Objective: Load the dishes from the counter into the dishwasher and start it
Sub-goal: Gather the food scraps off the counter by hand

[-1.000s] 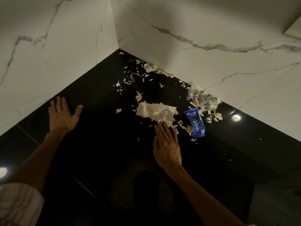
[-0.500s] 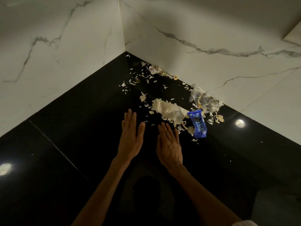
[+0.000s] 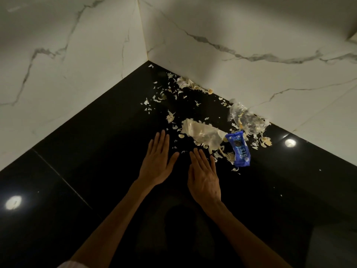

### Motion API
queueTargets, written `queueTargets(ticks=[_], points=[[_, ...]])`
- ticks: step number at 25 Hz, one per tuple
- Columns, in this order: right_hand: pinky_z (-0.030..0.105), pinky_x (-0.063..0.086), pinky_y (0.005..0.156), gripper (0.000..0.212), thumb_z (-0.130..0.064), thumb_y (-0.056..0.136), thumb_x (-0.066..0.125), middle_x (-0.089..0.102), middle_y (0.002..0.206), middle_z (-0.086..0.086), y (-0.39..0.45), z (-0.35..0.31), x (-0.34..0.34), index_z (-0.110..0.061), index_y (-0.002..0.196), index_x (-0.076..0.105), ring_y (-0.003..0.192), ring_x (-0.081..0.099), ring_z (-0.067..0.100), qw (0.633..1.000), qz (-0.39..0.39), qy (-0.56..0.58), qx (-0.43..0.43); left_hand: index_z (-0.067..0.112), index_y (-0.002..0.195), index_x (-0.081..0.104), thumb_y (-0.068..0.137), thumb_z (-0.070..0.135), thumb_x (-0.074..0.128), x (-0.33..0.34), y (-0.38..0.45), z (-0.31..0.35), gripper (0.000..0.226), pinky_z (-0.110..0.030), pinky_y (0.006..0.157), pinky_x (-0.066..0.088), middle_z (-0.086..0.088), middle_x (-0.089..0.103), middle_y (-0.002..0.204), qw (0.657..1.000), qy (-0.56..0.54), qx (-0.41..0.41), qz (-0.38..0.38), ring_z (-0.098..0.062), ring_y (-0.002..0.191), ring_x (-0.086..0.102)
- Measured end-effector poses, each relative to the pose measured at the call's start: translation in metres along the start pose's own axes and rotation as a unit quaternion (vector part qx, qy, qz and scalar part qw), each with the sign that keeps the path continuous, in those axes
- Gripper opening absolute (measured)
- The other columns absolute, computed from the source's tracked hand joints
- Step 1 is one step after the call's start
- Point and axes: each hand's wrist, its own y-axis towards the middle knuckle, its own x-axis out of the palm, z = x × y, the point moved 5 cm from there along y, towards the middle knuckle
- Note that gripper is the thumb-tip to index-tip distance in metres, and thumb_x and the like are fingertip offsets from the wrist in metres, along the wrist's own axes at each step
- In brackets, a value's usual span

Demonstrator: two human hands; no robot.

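Observation:
No dishes or dishwasher are in view. I look down at a glossy black counter [image 3: 77,190] in a corner of white marble walls. My left hand [image 3: 157,161] and my right hand [image 3: 204,176] lie side by side, palms down, fingers straight, near the counter surface and holding nothing. Just beyond their fingertips lies litter: a crumpled pale wrapper [image 3: 202,132], a blue biscuit packet [image 3: 239,149] and a clear plastic bag [image 3: 246,120]. Pale peel flakes [image 3: 173,93] are strewn from the corner toward my hands.
White marble walls [image 3: 67,64] meet at the corner behind the litter. Bright ceiling-light reflections [image 3: 289,143] show on the counter at right and lower left. A seam [image 3: 63,176] runs across the black surface at left.
My left hand has swept from the far left of the counter to just beside my right hand. The right hand has stayed near the wrapper. The view has shifted slightly.

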Motion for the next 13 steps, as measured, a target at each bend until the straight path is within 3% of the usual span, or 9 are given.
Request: queueTargets(ticks=[2, 5, 8, 13], points=[[0.037, -0.002, 0.122, 0.057, -0.039, 0.102, 0.013, 0.022, 0.160, 0.001, -0.001, 0.001, 0.001, -0.016, 0.151, 0.029, 0.149, 0.005, 0.013, 1.000, 0.000, -0.005, -0.002, 0.014, 0.155, -0.004, 0.098, 0.060, 0.015, -0.016, 0.035, -0.008, 0.075, -0.036, 0.119, -0.009, -0.004, -0.017, 0.161, 0.997, -0.073, 0.011, 0.035, -0.018, 0.147, -0.019], [0.038, 0.003, 0.120, 0.053, -0.037, 0.103, 0.018, 0.028, 0.158, 0.001, 0.001, 0.002, 0.002, -0.016, 0.149, 0.034, 0.149, 0.013, 0.015, 1.000, 0.018, -0.010, -0.004, 0.012, 0.155, 0.009, 0.100, 0.057, 0.026, -0.049, 0.095, -0.056, 0.073, -0.043, 0.121, 0.000, -0.007, -0.005, 0.163, 0.984, -0.138, -0.053, 0.095, -0.023, 0.149, -0.008], [0.038, 0.007, 0.120, 0.052, -0.036, 0.105, 0.017, 0.030, 0.157, 0.000, 0.000, 0.003, 0.004, -0.017, 0.149, 0.036, 0.149, 0.014, 0.014, 0.999, 0.028, -0.016, -0.002, 0.010, 0.155, 0.013, 0.097, 0.063, 0.021, -0.063, 0.148, -0.090, 0.079, -0.045, 0.122, 0.002, -0.009, 0.001, 0.163, 0.990, -0.092, -0.073, 0.076, -0.024, 0.150, -0.003], [0.039, 0.011, 0.119, 0.051, -0.037, 0.105, 0.016, 0.029, 0.158, -0.003, 0.000, 0.003, 0.005, -0.019, 0.150, 0.035, 0.150, 0.013, 0.012, 0.999, 0.023, -0.023, 0.001, 0.011, 0.155, 0.005, 0.094, 0.070, 0.017, -0.072, 0.227, -0.099, 0.086, -0.039, 0.120, -0.002, -0.008, -0.004, 0.163, 0.997, -0.046, -0.036, 0.049, -0.022, 0.149, -0.007]])
